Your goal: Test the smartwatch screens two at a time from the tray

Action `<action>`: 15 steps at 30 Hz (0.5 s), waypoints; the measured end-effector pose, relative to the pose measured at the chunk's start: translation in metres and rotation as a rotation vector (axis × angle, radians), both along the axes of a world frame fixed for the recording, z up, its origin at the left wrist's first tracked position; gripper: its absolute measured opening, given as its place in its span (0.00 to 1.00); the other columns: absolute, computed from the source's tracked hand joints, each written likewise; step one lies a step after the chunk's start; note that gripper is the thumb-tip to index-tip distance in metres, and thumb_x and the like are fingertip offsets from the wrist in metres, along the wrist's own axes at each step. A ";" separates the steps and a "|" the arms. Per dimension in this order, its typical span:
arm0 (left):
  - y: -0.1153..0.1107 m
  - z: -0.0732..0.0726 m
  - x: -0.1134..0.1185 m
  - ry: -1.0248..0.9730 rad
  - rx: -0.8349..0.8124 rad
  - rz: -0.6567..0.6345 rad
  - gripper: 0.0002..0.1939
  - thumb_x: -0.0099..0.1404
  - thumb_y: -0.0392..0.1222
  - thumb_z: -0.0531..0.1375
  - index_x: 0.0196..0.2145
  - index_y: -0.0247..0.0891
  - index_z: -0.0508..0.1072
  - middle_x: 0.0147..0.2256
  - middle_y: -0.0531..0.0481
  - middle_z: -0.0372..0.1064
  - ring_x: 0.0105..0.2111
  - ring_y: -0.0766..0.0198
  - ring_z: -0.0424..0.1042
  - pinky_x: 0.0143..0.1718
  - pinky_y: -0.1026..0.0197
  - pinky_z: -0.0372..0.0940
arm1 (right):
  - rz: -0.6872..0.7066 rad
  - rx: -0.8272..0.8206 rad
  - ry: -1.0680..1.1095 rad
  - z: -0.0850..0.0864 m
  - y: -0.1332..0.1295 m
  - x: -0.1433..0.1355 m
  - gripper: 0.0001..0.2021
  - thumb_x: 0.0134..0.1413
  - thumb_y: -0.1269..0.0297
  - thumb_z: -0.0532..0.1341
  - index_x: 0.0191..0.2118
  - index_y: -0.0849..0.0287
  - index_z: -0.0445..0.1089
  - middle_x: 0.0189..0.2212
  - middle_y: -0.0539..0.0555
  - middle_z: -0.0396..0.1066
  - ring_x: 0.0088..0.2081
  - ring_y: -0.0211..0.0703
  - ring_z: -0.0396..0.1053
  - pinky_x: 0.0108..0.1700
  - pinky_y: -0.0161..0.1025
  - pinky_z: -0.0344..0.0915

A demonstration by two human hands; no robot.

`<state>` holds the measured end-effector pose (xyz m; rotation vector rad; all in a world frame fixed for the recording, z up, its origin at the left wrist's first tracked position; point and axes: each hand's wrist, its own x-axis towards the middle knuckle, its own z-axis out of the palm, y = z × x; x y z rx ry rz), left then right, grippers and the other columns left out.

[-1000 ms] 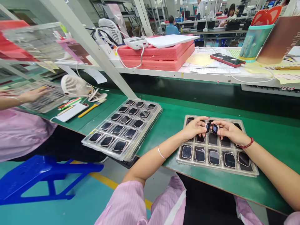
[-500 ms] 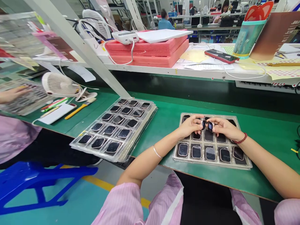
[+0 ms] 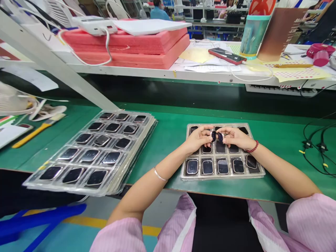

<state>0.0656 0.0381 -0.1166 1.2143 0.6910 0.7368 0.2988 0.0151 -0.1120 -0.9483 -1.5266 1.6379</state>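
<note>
Through the head view I had both hands up over the far part of the clear plastic tray [image 3: 223,177], fingertips nearly meeting. The left hand [image 3: 201,137] had its grip closed on a small dark piece with a pale rim [image 3: 213,135], pinched between thumb and fingers. The right hand [image 3: 233,137] had its grip closed on a second small dark piece [image 3: 220,137], held just beside the first; whether the two touched, I couldn't quite make out.

Under my hands the tray lay flat on the green counter [image 3: 162,140], near its front edge. Its near row held five dark rounded-square screens [image 3: 223,167], each in a pocket, the one at the right end turned askew. The hands hid some of the pockets behind.

To the left, well apart from that tray, sat a stack of clear plastic trays [image 3: 128,164], its top filled with similar screens and its near end reaching past the counter's edge. Further left lay a brush with a yellow handle [image 3: 33,136]. Black cables [image 3: 316,147] lay at the right, and red foam blocks [image 3: 126,43] sat on the white shelf [image 3: 193,75] above.
</note>
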 end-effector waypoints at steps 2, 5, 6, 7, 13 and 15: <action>0.000 0.000 0.001 -0.004 0.007 0.016 0.35 0.52 0.48 0.72 0.54 0.34 0.66 0.36 0.49 0.72 0.26 0.67 0.74 0.26 0.67 0.65 | -0.009 -0.018 0.005 -0.001 0.000 0.001 0.23 0.49 0.64 0.71 0.52 0.60 0.72 0.43 0.56 0.74 0.29 0.35 0.72 0.29 0.33 0.73; 0.000 0.000 0.002 -0.008 0.028 0.050 0.30 0.56 0.47 0.69 0.53 0.33 0.68 0.39 0.45 0.74 0.32 0.64 0.77 0.28 0.67 0.66 | -0.028 -0.054 -0.019 -0.001 0.001 0.000 0.24 0.52 0.63 0.69 0.56 0.59 0.70 0.45 0.58 0.75 0.35 0.41 0.77 0.35 0.37 0.76; 0.000 0.000 0.002 -0.004 0.036 0.060 0.29 0.56 0.45 0.68 0.53 0.34 0.69 0.41 0.44 0.75 0.33 0.63 0.77 0.28 0.67 0.66 | -0.035 -0.057 -0.033 -0.001 0.001 0.000 0.24 0.53 0.64 0.68 0.57 0.58 0.70 0.46 0.58 0.75 0.38 0.43 0.78 0.36 0.38 0.77; 0.000 -0.001 0.002 0.004 0.043 0.069 0.28 0.56 0.43 0.67 0.53 0.34 0.68 0.42 0.44 0.75 0.34 0.63 0.77 0.28 0.67 0.66 | -0.041 -0.054 -0.046 -0.001 0.001 -0.001 0.24 0.53 0.65 0.67 0.57 0.57 0.70 0.46 0.58 0.76 0.40 0.44 0.78 0.37 0.38 0.77; -0.004 -0.001 0.004 0.062 0.125 0.089 0.27 0.52 0.34 0.65 0.51 0.35 0.68 0.38 0.47 0.74 0.33 0.66 0.75 0.32 0.66 0.67 | -0.044 0.023 -0.124 -0.001 -0.003 -0.004 0.23 0.51 0.69 0.65 0.55 0.58 0.71 0.44 0.57 0.78 0.38 0.43 0.78 0.36 0.38 0.76; -0.005 -0.001 0.005 0.049 0.141 0.090 0.26 0.52 0.33 0.64 0.50 0.35 0.68 0.36 0.49 0.74 0.33 0.66 0.74 0.34 0.65 0.69 | -0.036 0.037 -0.150 -0.002 -0.004 -0.005 0.21 0.50 0.69 0.65 0.53 0.58 0.72 0.44 0.57 0.78 0.36 0.42 0.78 0.34 0.37 0.76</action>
